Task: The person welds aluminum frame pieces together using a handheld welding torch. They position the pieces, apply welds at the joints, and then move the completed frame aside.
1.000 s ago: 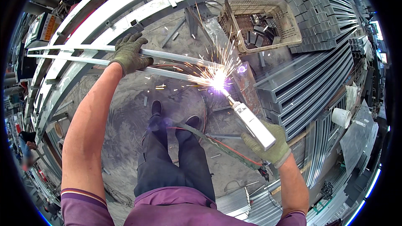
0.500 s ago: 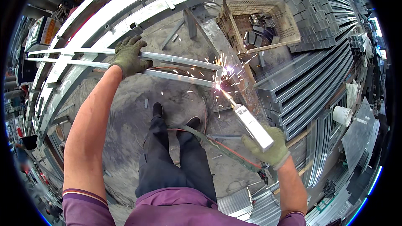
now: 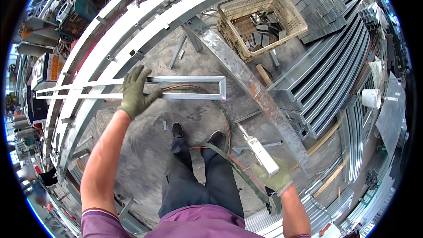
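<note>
A worker's gloved right hand (image 3: 274,178) wraps its fingers around a white welding torch (image 3: 263,155), nozzle clear of the work. Farther out, the gloved left hand (image 3: 138,91) lies across both rails of a narrow metal frame (image 3: 189,79), fingers spread; how firmly they grip cannot be told. The frame stretches leftward across curved steel beams (image 3: 194,6), a pinkish glint at its lower right corner. The step appears to be a pause in welding; another pass would call for steadying the frame and bringing the nozzle to a seam. Beyond sits a plastic crate (image 3: 288,11) of metal offcuts (image 3: 260,39). At far left, an orange label (image 3: 56,67) bears print too small to read.
</note>
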Demonstrator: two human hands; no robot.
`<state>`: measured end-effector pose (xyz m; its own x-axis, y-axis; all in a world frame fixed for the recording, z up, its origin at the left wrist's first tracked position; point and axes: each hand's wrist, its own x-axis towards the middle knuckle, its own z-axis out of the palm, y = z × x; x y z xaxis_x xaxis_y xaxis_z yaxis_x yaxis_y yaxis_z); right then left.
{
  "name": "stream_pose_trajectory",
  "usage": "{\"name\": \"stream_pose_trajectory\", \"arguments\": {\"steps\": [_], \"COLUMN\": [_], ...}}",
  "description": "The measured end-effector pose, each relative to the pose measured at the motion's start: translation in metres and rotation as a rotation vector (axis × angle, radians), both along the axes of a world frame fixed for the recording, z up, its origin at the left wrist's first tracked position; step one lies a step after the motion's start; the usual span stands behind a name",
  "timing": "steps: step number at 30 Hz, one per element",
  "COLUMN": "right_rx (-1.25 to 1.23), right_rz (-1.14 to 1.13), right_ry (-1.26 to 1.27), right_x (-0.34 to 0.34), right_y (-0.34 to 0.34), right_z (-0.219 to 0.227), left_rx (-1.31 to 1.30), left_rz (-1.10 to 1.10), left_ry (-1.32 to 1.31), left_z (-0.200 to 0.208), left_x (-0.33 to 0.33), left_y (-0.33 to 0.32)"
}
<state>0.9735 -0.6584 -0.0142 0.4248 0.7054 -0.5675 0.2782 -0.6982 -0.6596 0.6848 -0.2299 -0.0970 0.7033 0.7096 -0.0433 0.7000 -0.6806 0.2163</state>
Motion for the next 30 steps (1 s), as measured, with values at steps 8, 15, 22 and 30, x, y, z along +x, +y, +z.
{"name": "stream_pose_trajectory", "arguments": {"steps": [8, 15, 22, 30], "right_rx": [0.227, 0.262, 0.348, 0.338], "right_rz": [-0.050, 0.038, -0.073, -0.133], "right_ry": [-0.056, -0.126, -0.106, -0.081], "right_x": [-0.018, -0.019, -0.030, -0.027], "right_y": [0.003, -0.001, -0.003, -0.009], "right_z": [0.001, -0.004, -0.021, -0.025], "left_rx": [0.096, 0.031, -0.034, -0.141], "left_rz": [-0.076, -0.078, -0.168, -0.202], "left_ry": [-0.081, -0.063, 0.010, 0.083], "left_z": [0.001, -0.002, -0.020, 0.012], "left_x": [0.001, 0.034, 0.034, 0.057], "left_y": [-0.067, -0.058, -0.038, -0.009]}}
